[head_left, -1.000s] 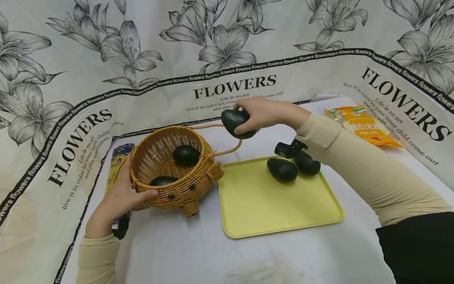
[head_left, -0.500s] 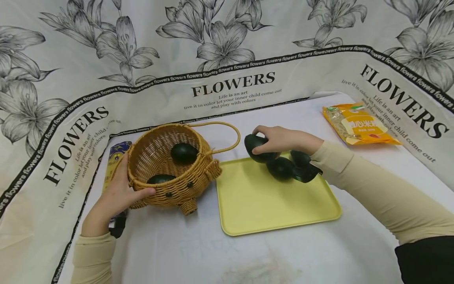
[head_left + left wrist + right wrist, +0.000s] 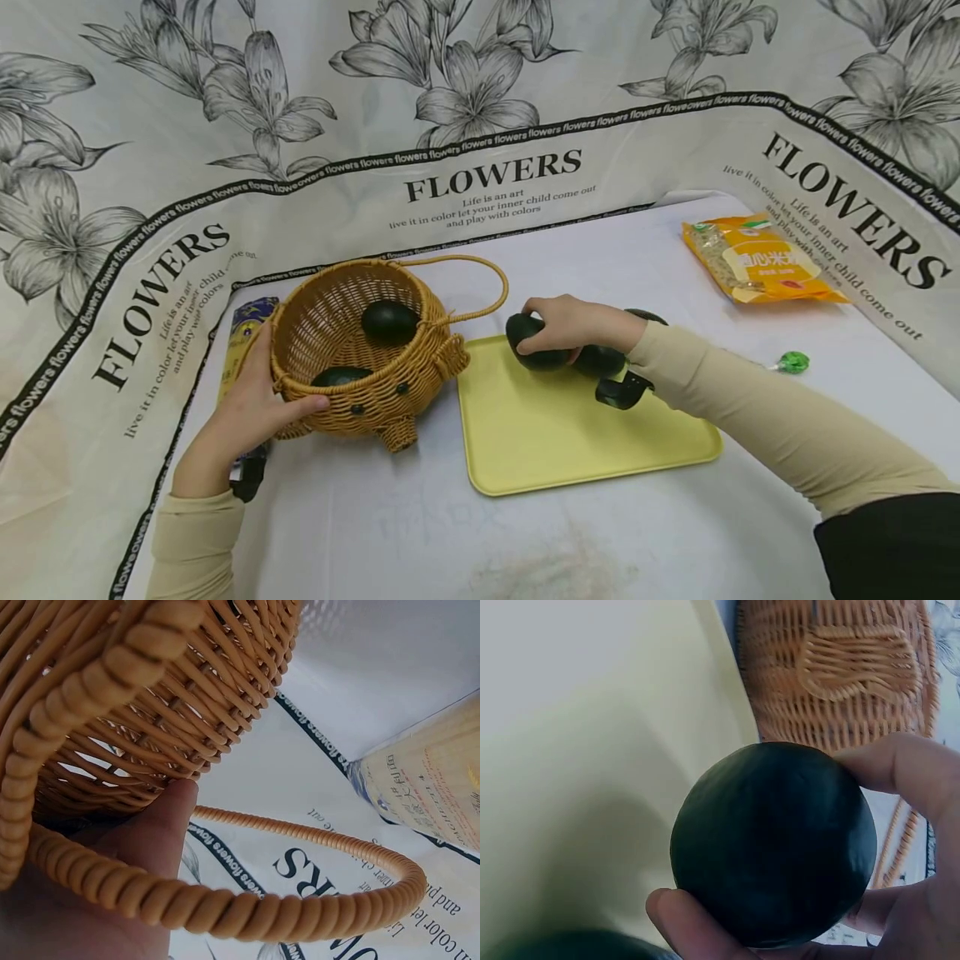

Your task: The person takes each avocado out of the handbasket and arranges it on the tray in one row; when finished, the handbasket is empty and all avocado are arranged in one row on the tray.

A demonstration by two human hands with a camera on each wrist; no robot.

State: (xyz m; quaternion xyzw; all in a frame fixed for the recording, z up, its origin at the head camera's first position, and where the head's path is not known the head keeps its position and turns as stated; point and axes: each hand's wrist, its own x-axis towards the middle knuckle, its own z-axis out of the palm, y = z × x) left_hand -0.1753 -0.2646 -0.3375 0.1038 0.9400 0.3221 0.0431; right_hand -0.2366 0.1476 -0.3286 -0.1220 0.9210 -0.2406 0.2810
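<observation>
My right hand grips a dark green avocado low over the back left part of the yellow tray. In the right wrist view the fingers and thumb wrap round this avocado. A second avocado sits on the tray beside the hand, and a third is mostly hidden behind the wrist. My left hand holds the wicker basket by its left side, thumb at the front rim. Two avocados lie inside, one at the right and one near the front.
The basket's looped handle sticks out to the right above the tray's back corner. An orange food packet lies at the back right, with a green-wrapped sweet nearer. A yellow and blue packet stands left of the basket.
My right hand has brought the avocado from beside the basket handle down and right to the tray, then slightly left. The green-wrapped sweet has come into view. My left hand stays on the basket.
</observation>
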